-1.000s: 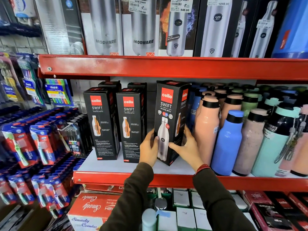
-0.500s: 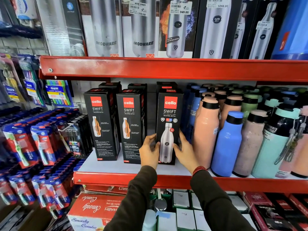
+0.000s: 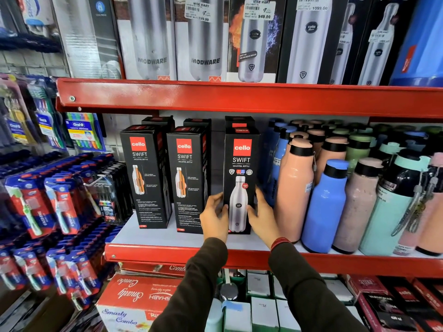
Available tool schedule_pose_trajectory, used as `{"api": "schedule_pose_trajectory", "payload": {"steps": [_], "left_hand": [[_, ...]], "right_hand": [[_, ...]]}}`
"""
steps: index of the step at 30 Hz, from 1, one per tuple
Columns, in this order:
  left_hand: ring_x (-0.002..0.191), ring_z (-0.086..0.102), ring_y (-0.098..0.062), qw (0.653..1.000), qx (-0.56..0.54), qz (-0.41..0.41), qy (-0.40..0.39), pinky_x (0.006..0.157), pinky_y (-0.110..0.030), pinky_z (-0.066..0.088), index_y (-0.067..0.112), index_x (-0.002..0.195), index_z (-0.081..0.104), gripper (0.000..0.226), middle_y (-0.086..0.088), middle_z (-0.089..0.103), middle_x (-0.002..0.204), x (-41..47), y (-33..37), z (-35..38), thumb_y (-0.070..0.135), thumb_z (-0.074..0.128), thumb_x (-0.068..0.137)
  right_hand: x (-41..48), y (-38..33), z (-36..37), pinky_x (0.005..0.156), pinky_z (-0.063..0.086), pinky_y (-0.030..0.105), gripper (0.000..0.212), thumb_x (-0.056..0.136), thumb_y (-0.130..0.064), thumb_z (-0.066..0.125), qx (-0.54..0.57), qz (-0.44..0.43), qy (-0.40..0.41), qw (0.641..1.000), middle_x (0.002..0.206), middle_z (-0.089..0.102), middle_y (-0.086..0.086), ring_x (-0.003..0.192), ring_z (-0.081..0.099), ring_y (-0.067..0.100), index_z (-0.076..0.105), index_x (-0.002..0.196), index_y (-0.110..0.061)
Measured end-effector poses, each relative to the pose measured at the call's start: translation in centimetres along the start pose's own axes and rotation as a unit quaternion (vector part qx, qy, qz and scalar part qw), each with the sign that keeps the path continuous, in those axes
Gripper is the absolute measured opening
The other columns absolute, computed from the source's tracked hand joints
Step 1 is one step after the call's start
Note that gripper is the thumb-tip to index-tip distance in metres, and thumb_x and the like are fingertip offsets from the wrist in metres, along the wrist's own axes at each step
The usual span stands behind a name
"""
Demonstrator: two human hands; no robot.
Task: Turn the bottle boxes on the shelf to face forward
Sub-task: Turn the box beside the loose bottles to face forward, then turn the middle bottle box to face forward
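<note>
Three black Cello Swift bottle boxes stand in a front row on the middle red shelf (image 3: 167, 256). The left box (image 3: 143, 178) and the middle box (image 3: 187, 180) show a face with an orange bottle picture and small text. The right box (image 3: 241, 168) stands upright with its steel-bottle front face toward me. My left hand (image 3: 214, 218) grips its lower left edge and my right hand (image 3: 262, 216) its lower right edge. More black boxes stand behind the row, mostly hidden.
Loose pink, blue and mint bottles (image 3: 326, 207) crowd the shelf right of the box, the nearest pink one (image 3: 294, 188) close to my right hand. Toothbrush packs (image 3: 55, 207) hang at the left. Boxed steel bottles (image 3: 206, 39) fill the upper shelf. Cartons (image 3: 134, 300) sit below.
The right box, angled with a corner toward me a second ago, has been turned so its front face points straight out. Both hands stay on its lower sides.
</note>
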State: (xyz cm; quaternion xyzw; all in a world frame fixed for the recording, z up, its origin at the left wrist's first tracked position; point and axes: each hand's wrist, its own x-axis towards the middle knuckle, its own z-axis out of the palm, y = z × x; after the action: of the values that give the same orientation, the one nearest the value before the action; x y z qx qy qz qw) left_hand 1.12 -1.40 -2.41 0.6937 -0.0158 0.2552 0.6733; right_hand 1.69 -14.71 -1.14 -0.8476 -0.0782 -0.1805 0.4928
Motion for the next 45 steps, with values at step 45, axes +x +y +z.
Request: {"api": "schedule_pose_trajectory", "payload": {"steps": [45], "left_hand": [[0.088, 0.067, 0.005, 0.998, -0.043, -0.028, 0.027, 0.088, -0.015, 0.053, 0.029, 0.104, 0.074, 0.029, 0.017, 0.072, 0.089, 4.3, 0.3, -13.0, 0.043, 0.049, 0.097]], "right_hand": [[-2.1, -7.8, 12.6, 0.093, 0.052, 0.025, 0.069, 0.070, -0.028, 0.084, 0.040, 0.012, 0.065, 0.997, 0.112, 0.069, -0.006, 0.105, 0.065, 0.008, 0.051, 0.131, -0.025]]}}
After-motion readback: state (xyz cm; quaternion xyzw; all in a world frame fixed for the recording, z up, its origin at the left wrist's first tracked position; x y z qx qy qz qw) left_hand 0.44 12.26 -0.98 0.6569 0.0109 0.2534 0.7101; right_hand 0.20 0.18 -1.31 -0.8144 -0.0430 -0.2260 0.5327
